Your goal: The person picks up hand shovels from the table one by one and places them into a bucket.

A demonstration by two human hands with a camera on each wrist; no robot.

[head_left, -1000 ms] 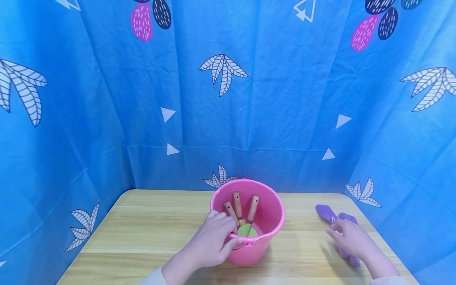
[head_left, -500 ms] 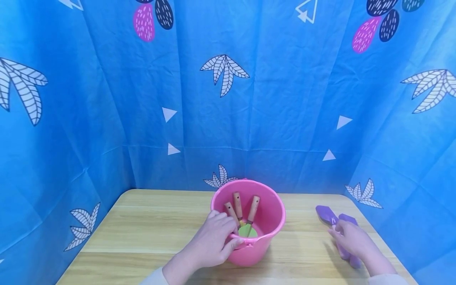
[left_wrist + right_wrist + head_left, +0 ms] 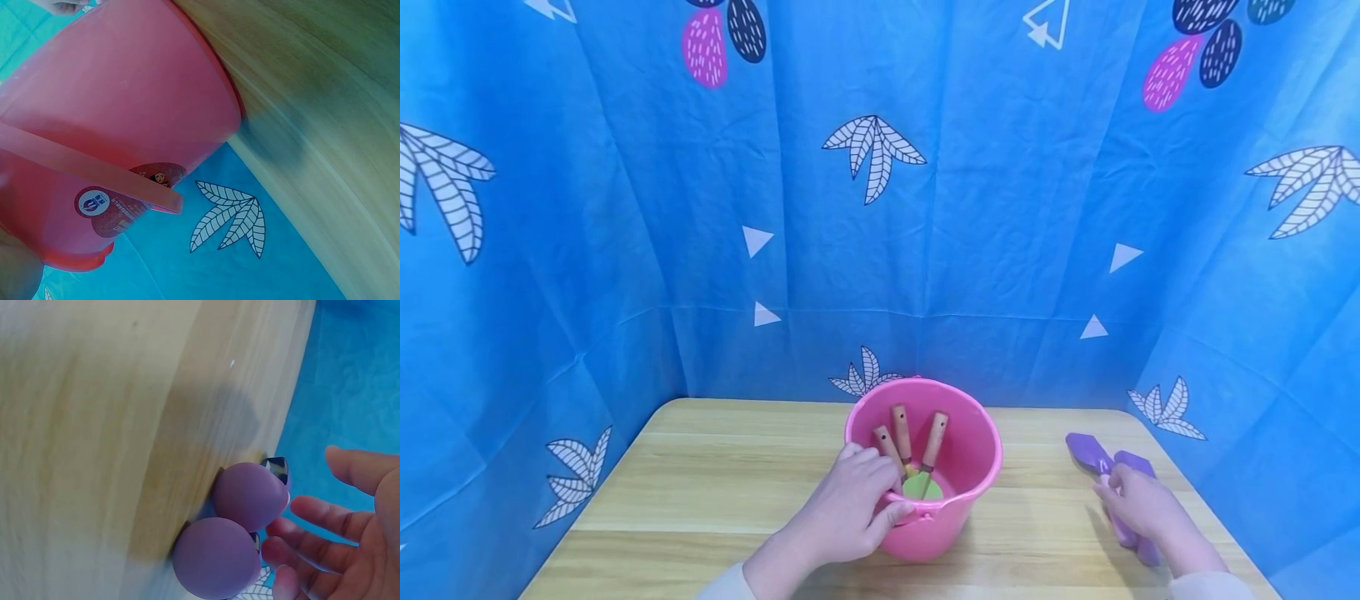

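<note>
A pink bucket (image 3: 970, 433) stands on the table, and my left hand (image 3: 850, 508) grips its near-left rim. Inside the bucket are three wooden-handled tools (image 3: 935, 437), one with a green flat end (image 3: 922, 485). At the right, two purple shovel-like tools (image 3: 1086, 450) lie side by side, blades pointing away. My right hand (image 3: 1142, 500) is over their handles. The right wrist view shows its thumb (image 3: 353, 469) apart from the loosely bent fingers, which are beside the rounded purple handle ends (image 3: 215, 557); contact is hard to tell.
A light wooden table (image 3: 737, 467) carries everything. Blue patterned cloth (image 3: 985, 208) hangs behind it and along both sides. The purple tools lie near the table's right edge. The bucket's handle strap (image 3: 94, 165) hangs down along its outside.
My right hand has shifted slightly over the purple handles. My left hand and the bucket hold the same place; small overall shifts come from the head view.
</note>
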